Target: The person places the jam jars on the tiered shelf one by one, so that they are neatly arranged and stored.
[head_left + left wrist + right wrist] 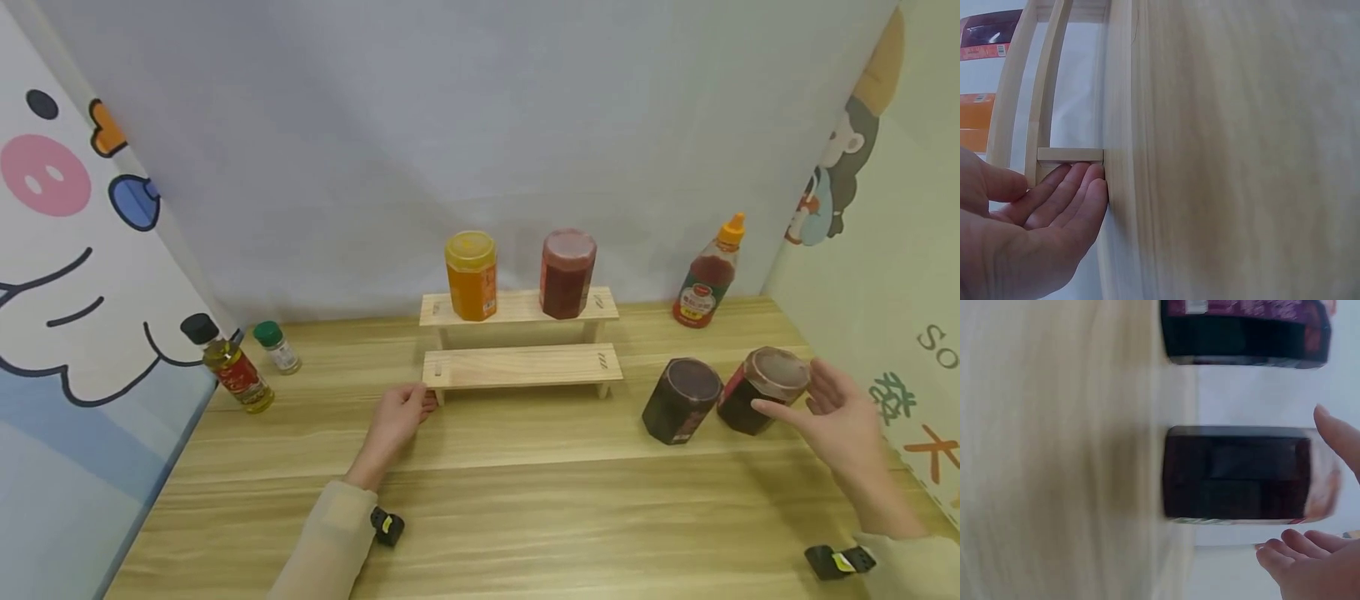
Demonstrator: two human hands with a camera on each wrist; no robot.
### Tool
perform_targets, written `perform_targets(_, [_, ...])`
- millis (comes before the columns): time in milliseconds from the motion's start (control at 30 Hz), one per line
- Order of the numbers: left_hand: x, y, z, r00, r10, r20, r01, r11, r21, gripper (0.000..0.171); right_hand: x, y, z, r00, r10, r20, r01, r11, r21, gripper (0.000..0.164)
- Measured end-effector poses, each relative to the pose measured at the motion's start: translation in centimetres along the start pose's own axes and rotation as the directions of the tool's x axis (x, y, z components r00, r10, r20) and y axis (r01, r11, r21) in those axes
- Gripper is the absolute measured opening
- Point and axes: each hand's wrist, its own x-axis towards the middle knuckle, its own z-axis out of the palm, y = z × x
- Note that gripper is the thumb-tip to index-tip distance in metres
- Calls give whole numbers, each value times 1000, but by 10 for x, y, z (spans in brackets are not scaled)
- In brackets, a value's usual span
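My left hand (400, 412) holds the left end of a two-step wooden display rack (525, 367), thumb at the board's edge and fingers against the leg (1071, 154). My right hand (843, 417) is spread around a dark hexagonal jar (750, 404) with a pale lid. In the right wrist view the thumb stands by the lid of this jar (1241, 475), and the fingers are apart from its side. A second dark jar (678, 404) stands just left of it. On the rack's upper step are a yellow-lidded orange jar (472, 279) and a red jar (567, 275).
A sauce bottle with an orange nozzle (705, 275) stands at the back right. At the left are a dark-capped oil bottle (232, 367) and a small green-capped shaker (279, 348). A pale backdrop (480, 125) and printed side panels (900, 275) border the wood-grain table (525, 517).
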Motion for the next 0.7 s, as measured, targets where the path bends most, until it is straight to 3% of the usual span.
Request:
perform_targets(200, [0, 0, 1, 1000, -4, -6, 4, 1000, 6, 40, 5, 12, 1, 999, -2, 40, 4, 999, -38, 90])
perform_targets(433, [1, -1, 1, 1000, -8, -18, 8, 1000, 16, 40, 9, 20, 4, 999, -11, 32, 12, 999, -49, 80])
perform_targets(700, [0, 0, 1, 1000, -6, -26, 7, 999, 40, 40, 10, 24, 1, 997, -9, 72, 4, 997, 76, 76])
